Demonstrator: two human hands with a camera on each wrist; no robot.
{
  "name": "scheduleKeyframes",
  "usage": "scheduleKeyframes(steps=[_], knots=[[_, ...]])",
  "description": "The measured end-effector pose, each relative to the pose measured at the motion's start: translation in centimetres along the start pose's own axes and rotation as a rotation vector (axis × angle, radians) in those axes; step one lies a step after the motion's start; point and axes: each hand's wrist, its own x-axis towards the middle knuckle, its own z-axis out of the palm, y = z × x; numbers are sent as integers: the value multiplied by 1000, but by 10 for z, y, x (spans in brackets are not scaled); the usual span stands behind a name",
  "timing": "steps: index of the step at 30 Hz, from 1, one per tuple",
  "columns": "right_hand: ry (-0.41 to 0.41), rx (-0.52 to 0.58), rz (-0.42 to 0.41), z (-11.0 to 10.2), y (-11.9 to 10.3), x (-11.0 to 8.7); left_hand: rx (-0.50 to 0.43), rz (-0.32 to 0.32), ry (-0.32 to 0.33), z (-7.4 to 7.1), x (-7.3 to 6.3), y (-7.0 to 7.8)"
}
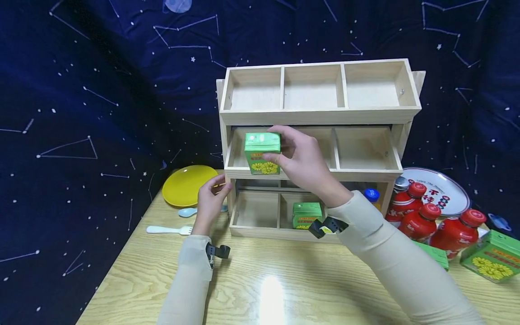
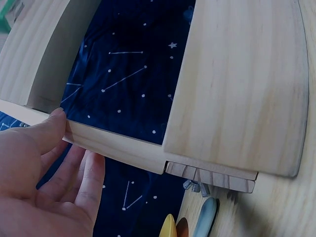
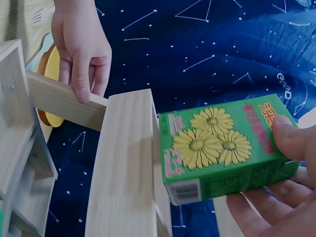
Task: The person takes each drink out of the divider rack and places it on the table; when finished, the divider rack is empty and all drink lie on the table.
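Observation:
My right hand (image 1: 304, 158) holds a green drink carton (image 1: 260, 155) printed with yellow flowers, thumb on its front and fingers behind. The carton is upright in the head view, overlapping the left compartment of the middle tier of a wooden three-tier shelf (image 1: 321, 118). From the right wrist view, the carton (image 3: 217, 148) lies close beside a tier's wooden board. My left hand (image 1: 210, 198) pinches the shelf's side post (image 2: 116, 134) between thumb and fingers, at the left, below the middle tier. Another green carton (image 1: 306, 214) stands in the bottom tier's middle compartment.
Left of the shelf are a yellow plate (image 1: 188, 185), a blue spoon (image 1: 188, 212) and a white fork (image 1: 168, 230). On the right stand several red bottles (image 1: 420, 223), a white printed plate (image 1: 451, 192), a blue-capped bottle (image 1: 371, 195) and more green cartons (image 1: 493, 257).

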Motion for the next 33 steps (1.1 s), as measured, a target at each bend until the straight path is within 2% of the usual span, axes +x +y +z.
scheduleKeyframes(steps=[12,19,25,33], knots=[[-93,-73,-24,-35,-21,-42,31,-38,6,-2,-6,-4],[-136,-98,-11,-56,-26,-79,35,-43,5,0,-8,-2],[-90,-161,17,-69,-25,-110,43,-30,9,0,-6,-2],[-19,-244,112,-88,-15,-158,49,-25,4,-1,-3,-3]])
